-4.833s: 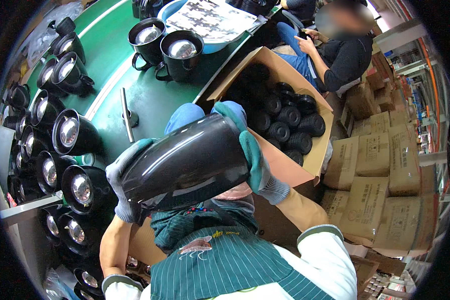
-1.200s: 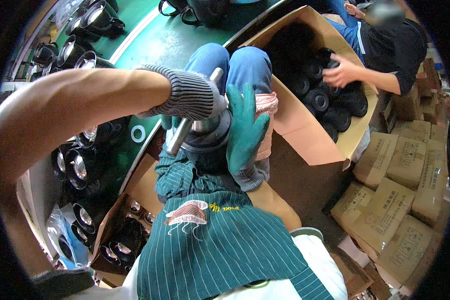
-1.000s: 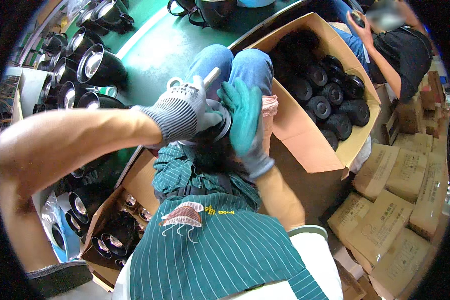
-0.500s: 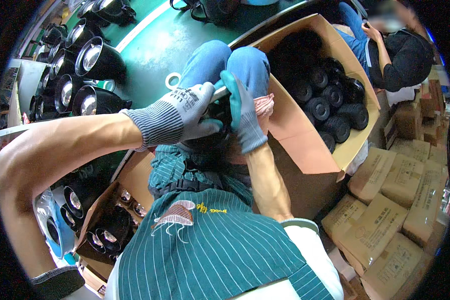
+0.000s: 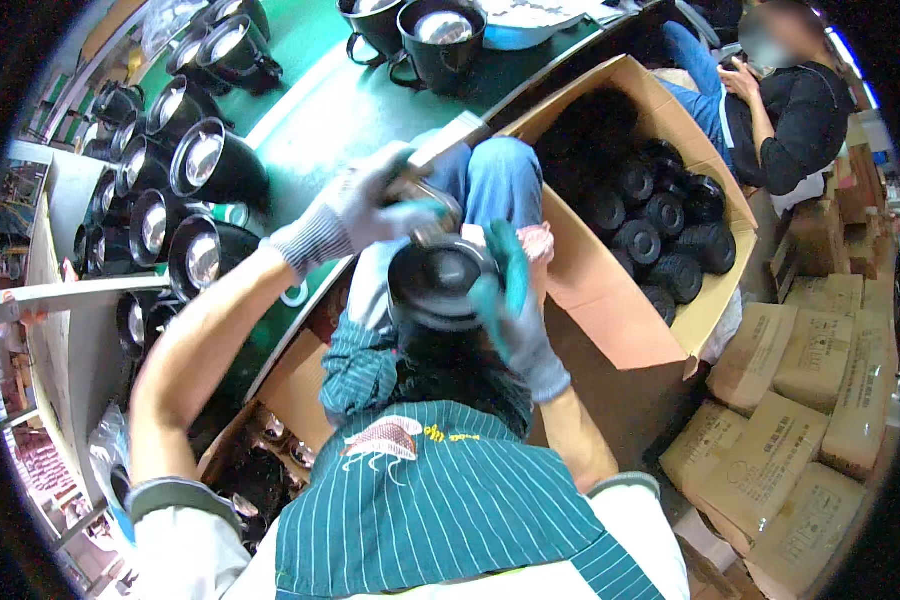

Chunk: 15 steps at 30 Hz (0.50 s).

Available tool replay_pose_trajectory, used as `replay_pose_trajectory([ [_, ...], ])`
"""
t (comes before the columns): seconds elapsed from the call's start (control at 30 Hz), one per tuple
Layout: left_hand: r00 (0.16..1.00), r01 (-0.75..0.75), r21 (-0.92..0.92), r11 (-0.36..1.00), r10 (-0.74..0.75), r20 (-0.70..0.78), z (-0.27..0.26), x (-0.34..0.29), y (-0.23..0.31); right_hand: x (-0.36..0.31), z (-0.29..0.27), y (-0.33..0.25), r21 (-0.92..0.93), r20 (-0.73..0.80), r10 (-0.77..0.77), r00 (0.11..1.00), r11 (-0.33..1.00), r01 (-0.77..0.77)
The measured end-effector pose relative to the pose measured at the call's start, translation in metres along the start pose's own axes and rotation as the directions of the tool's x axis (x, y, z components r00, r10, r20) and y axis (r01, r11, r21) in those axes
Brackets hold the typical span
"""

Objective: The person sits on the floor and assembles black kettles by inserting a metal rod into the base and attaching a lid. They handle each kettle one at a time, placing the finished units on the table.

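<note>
A round black pot (image 5: 444,280) with a dark glossy top rests between my thighs. My gloved left hand (image 5: 368,205) is above its far left side, fingers curled around something blurred. A pale bar-shaped piece (image 5: 450,142) sticks out past that hand, and a brownish part shows under its fingers; I cannot make out what it is. Close against the pot's right rim is my gloved right hand (image 5: 518,312), smeared a little by motion. Its fingers stretch upward, with the thumb spread toward the rim.
Several black pots (image 5: 210,160) with shiny insides stand on the green table (image 5: 320,125) at left, and two handled ones (image 5: 442,35) at the back. An open carton (image 5: 620,325) of round black parts is on my right. Sealed cartons (image 5: 760,460) are stacked lower right; a person (image 5: 805,125) sits beyond.
My hands were together over the pot, both at a pale bar-like piece. Now they are apart, the right one lower beside the rim, and the pot's top shows. The view has shifted.
</note>
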<state>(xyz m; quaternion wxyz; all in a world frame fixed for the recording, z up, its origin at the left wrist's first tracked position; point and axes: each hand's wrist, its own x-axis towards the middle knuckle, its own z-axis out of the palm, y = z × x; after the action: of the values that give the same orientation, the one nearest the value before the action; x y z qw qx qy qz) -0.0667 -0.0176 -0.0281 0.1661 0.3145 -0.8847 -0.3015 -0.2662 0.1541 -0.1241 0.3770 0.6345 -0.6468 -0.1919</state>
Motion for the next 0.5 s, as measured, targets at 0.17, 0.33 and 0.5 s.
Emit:
replay_pose_trajectory([
  [0.17, 0.847, 0.518, 0.412, 0.750, -0.382, -0.370, 0.020, 0.009, -0.106, 0.004, -0.057, 0.045, 0.978, 0.059, -0.041, 0.997, -0.198, -0.066],
  [0.33, 0.801, 0.593, 0.470, 0.654, -0.422, -0.424, 0.074, 0.002, -0.203, 0.014, -0.037, 0.039, 0.911, 0.078, 0.004, 0.997, -0.406, -0.070],
  [0.5, 0.838, 0.538, 0.433, 0.723, -0.402, -0.369, 0.016, -0.010, -0.094, 0.036, -0.066, 0.092, 0.956, -0.018, 0.279, 0.960, -0.278, 0.099],
])
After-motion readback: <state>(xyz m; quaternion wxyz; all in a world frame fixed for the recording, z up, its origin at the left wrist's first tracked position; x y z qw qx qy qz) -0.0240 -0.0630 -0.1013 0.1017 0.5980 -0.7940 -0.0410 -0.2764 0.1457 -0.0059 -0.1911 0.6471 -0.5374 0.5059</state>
